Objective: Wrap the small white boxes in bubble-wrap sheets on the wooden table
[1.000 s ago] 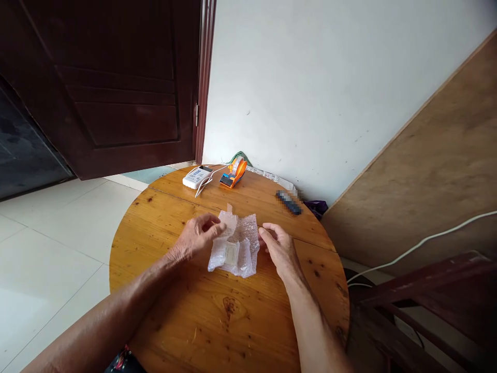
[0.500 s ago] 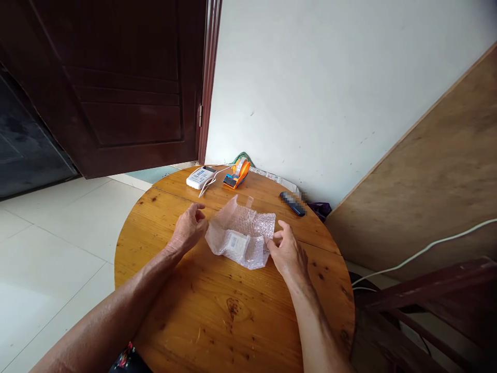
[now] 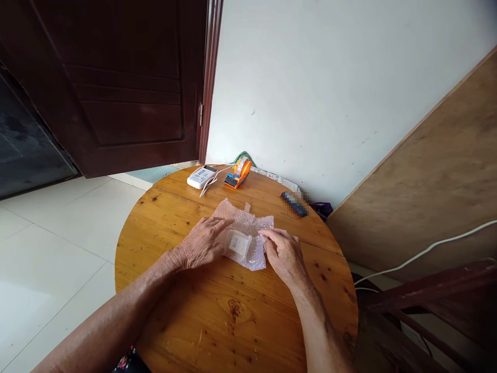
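Observation:
A sheet of clear bubble wrap (image 3: 252, 223) lies spread on a round wooden table (image 3: 202, 305). On its near part sits a small white box-like item (image 3: 239, 243), seemingly under a layer of the wrap. My left hand (image 3: 204, 241) rests over the wrap's left side with its fingers stretched out, hiding that edge. At the right edge, my right hand (image 3: 285, 254) has its fingertips against the wrap, thumb and forefinger apart. A short strip of tape (image 3: 247, 207) sticks out from the far edge of the wrap.
Toward the back of the table are a white device (image 3: 201, 177) with a white cable and an orange tape dispenser (image 3: 238, 173). A dark remote control (image 3: 294, 203) lies at the back right. Behind stand a wall (image 3: 310, 93) and a dark red door (image 3: 128, 93).
My left hand has moved right onto the wrap, pressing its raised left side flatter. My right hand has shifted slightly, its fingers now over the wrap's right edge.

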`<state>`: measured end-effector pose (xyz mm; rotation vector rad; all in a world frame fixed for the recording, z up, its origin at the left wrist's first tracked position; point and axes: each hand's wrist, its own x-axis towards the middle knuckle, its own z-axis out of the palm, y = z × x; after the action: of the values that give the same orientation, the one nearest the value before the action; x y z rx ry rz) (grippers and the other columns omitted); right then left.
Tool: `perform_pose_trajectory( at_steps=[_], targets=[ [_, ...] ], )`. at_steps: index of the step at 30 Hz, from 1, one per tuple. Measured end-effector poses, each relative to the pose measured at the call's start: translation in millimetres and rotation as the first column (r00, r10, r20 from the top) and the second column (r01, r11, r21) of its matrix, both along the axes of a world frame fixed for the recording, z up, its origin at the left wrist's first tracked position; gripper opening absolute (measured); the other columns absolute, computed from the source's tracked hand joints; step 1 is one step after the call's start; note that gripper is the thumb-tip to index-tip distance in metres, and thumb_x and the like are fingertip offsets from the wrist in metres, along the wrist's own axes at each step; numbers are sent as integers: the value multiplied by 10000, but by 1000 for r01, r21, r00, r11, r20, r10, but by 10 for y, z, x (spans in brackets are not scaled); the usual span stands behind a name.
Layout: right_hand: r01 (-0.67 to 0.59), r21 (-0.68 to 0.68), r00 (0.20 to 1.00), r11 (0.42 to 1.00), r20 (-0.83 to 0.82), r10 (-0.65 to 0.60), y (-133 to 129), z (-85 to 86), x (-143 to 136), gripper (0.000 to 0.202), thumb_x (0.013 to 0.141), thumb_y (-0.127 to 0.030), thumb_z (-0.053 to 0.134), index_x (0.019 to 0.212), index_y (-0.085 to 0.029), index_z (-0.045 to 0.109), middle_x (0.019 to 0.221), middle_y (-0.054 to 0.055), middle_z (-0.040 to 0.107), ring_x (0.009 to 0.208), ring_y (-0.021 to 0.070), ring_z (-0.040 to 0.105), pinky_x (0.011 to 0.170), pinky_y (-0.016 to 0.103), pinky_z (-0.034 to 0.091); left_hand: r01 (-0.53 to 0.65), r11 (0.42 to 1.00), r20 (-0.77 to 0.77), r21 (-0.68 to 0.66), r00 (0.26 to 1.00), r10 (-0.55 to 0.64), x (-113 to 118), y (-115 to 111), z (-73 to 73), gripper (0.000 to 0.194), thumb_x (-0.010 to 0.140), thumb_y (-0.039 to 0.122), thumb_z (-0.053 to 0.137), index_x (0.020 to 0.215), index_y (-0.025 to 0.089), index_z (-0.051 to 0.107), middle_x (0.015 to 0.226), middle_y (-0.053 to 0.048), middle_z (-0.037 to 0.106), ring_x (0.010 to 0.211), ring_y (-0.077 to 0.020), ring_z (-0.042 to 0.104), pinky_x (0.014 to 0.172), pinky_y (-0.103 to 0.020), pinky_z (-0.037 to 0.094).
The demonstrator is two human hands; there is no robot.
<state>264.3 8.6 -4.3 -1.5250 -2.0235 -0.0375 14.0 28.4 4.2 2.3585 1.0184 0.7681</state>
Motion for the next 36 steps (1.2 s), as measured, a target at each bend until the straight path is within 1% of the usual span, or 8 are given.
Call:
perform_pose_trajectory(
  at_steps=[5,11,16,18,22,27,30,36],
  targets=[
    [-12,-159,998,987,65,23,-29,69,15,151,790,-197,618,874,-253,730,965,51,759,987,264,643,832,388,408,-8,998,-34,-62,999,6,20,35,-44,707,670,184,567,1374,162,501,1144,-125,678,1112,-332,582,1018,-474,400],
    [-61,-418,985,906,120,121,-90,160,67,425,728,-222,669,1152,-259,681,1229,83,669,1148,287,584,926,397,417,-37,967,90,-252,994,61,-118,9,186,462,772,348,596,1174,128,655,917,-87,698,906,-265,639,855,-380,493],
    [-88,-563,974,822,126,190,-140,213,82,735,672,-314,741,1373,-232,538,1468,117,478,1328,310,451,1073,459,338,353,629,184,-692,930,-320,-288,-90,363,268,827,329,572,933,146,735,810,-47,727,704,-177,678,646,-260,525],
    [-71,-587,973,806,138,187,-154,228,76,744,674,-335,747,1377,-220,533,1501,118,440,1360,318,416,1093,476,319,366,549,140,-751,902,-409,-263,-143,334,225,796,265,593,924,154,739,782,-35,719,636,-153,673,574,-229,510],
    [-69,-588,972,806,141,186,-162,216,80,686,700,-307,725,1358,-219,554,1507,118,436,1364,323,418,1091,487,330,310,598,50,-739,910,-411,-138,-185,226,175,770,196,592,877,156,725,671,6,660,576,-116,630,514,-184,458],
    [-77,-509,982,857,110,154,-153,193,94,594,727,-250,674,1312,-204,585,1435,125,527,1325,309,474,1085,501,344,-5,956,95,-293,995,35,-17,-133,109,185,817,214,556,939,151,679,766,-15,640,663,-121,578,618,-232,483],
    [-109,-369,990,923,40,132,-151,215,68,521,751,-247,643,1269,-215,600,1326,104,618,1243,285,549,1050,484,389,-53,994,170,-100,983,69,55,-133,1,458,789,250,626,1233,153,574,1044,-91,649,916,-202,620,829,-349,525],
    [-203,-199,979,959,-38,200,-155,153,-204,566,726,-274,693,1275,-201,574,1273,118,659,1171,292,600,1004,468,427,20,980,123,-196,992,4,230,-166,-281,1112,697,418,779,1556,176,115,1455,-200,461,1301,-343,490,1052,-484,443]
  ],
)
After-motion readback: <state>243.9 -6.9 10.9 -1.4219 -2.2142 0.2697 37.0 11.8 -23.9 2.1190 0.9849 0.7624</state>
